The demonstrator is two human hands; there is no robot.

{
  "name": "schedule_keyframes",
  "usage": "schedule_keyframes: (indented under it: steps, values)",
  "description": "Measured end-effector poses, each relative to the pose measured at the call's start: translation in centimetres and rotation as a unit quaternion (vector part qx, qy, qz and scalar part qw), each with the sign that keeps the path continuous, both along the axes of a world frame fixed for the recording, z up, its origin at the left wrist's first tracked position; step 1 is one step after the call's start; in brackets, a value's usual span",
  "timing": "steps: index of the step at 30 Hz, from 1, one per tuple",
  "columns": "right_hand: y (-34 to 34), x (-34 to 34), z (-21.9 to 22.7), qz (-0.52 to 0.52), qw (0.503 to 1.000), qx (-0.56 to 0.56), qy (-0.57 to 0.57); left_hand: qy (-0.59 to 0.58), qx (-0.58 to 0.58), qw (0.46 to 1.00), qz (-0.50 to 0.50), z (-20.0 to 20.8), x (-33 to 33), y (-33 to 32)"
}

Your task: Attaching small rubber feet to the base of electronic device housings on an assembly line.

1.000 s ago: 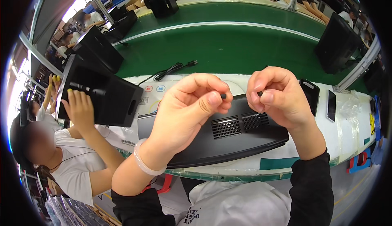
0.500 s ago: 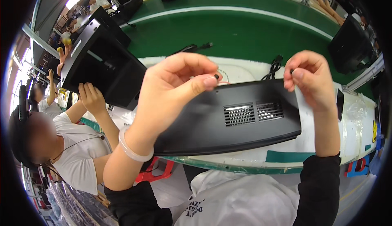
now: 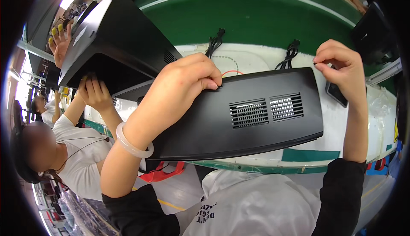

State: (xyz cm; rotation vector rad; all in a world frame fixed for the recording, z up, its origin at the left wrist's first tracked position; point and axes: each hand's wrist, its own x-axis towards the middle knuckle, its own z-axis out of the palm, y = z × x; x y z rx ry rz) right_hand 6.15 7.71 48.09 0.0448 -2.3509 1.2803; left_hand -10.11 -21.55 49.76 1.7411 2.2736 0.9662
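A long black casing point(image 3: 273, 135) with two slotted vents lies in front of me. At its far edge my left hand point(image 3: 181, 84) is closed, thumb and forefinger pinching a small black piece point(image 3: 220, 86) against the casing's surface. The hole seen near that spot earlier is now covered by my fingers. Raised beyond the casing's right end, my right hand point(image 3: 344, 63) pinches another small black piece point(image 3: 315, 64), mostly hidden between the fingertips.
To my left a co-worker's hand point(image 3: 97, 93) rests on another black casing point(image 3: 128, 35). Black cables point(image 3: 287, 56) lie behind my casing, and a dark flat device point(image 3: 336, 94) sits right of it. Farther back runs a green surface point(image 3: 252, 18) with a white line.
My left hand has come down onto the casing's edge with its small black piece. The right hand has shifted right. The co-worker's casing has moved closer to mine.
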Motion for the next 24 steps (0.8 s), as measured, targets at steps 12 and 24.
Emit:
schedule_keyframes:
  steps: [12,24]
  values:
    - [-1.2,2.3,2.1,-0.070,0.996,0.048,0.016,-0.011,-0.011,0.999,0.048,1.6,1.1,-0.2]
    - [-3.0,3.0,3.4,-0.031,0.985,0.167,0.042,0.039,-0.041,0.995,0.082,3.8,2.1,-1.3]
